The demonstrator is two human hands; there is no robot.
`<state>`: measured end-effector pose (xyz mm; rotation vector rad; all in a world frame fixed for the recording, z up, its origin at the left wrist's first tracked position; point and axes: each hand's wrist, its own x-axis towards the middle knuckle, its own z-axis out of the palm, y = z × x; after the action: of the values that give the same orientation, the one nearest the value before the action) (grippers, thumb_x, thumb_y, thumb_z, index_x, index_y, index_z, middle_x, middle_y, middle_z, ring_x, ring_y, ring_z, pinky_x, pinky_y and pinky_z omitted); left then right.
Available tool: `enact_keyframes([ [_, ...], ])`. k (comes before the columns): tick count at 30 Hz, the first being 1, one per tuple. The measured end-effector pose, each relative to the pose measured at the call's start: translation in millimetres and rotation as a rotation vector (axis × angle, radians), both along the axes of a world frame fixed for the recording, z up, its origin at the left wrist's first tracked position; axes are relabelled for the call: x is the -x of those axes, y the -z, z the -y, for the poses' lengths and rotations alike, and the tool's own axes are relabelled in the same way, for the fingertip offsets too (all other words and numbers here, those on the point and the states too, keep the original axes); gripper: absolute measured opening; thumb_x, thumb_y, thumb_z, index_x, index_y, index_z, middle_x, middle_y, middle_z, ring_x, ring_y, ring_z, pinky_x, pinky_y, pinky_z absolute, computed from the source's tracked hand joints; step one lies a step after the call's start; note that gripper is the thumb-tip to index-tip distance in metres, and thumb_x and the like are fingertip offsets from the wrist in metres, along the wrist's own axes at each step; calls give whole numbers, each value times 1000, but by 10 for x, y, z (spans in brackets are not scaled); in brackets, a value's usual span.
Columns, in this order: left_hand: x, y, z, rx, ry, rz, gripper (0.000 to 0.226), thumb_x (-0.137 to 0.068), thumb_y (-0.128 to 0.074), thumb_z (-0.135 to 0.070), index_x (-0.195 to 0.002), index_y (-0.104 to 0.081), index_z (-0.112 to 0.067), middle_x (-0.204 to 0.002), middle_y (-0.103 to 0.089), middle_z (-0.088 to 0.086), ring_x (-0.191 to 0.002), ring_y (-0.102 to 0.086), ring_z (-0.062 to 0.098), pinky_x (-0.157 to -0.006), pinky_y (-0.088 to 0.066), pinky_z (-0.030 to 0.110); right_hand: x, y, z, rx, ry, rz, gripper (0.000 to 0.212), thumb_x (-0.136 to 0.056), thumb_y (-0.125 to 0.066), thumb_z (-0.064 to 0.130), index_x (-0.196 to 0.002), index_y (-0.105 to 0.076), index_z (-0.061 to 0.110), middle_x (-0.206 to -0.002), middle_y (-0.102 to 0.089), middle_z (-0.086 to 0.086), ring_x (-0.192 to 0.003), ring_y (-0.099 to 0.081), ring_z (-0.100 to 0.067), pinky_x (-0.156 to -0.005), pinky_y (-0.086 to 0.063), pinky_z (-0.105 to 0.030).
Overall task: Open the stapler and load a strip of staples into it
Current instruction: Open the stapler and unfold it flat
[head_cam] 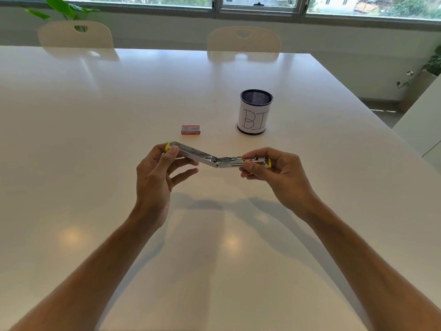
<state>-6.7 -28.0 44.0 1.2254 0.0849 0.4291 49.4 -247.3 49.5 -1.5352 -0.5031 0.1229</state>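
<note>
Mid-frame, our left hand [158, 168] and right hand [269, 168] each pinching an end of the splayed-open stapler [216, 158].

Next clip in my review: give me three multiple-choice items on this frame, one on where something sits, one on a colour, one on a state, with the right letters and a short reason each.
1. Where is the small box of staples?
A. Inside the mesh cup
B. On the table, left of the mesh cup
C. In the left hand

2. What colour are the end tips of the stapler?
A. Yellow
B. Blue
C. Green

3. What state is the stapler in?
A. Shut, lying on the table
B. Swung open, held by both hands
C. Open, held by one hand

Answers:
1 B: the red box lies on the white table, apart from the cup.
2 A: yellow shows at both ends.
3 B: the left hand and right hand each hold one half, spread wide at the hinge.
</note>
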Motion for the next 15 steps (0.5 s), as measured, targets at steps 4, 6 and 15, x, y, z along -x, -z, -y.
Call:
enact_keyframes([
  [4, -30, 14, -68, 113, 86, -86, 25, -100, -47, -7, -88, -69, -10, -81, -76, 9, -76, -74, 21, -72, -60, 27, -26, 9, 18, -64, 38, -54, 20, -77, -72, 20, -96, -73, 13, -77, -77, 0, -72, -74, -12, -72, -58, -22],
  [6, -54, 14, -116, 186, 150, -146, 28, -98, -50, -4, -82, -73, -8, -82, -76, 12, -77, -75, 21, -71, -60, 24, -37, 17, 24, -77, 38, -86, 22, -76, -72, 19, -97, -73, 11, -78, -77, -1, -73, -74, -12, -73, -58, -21],
  [15, -79, 42, -224, -146, 203, -248, 14, -77, -57, -9, -80, -71, -11, -78, -75, 9, -77, -75, 23, -74, -60, 25, -94, 78, 73, -109, -10, -181, 22, -77, -72, 17, -98, -75, 10, -84, -78, -7, -78, -75, -14, -75, -58, -21],
])
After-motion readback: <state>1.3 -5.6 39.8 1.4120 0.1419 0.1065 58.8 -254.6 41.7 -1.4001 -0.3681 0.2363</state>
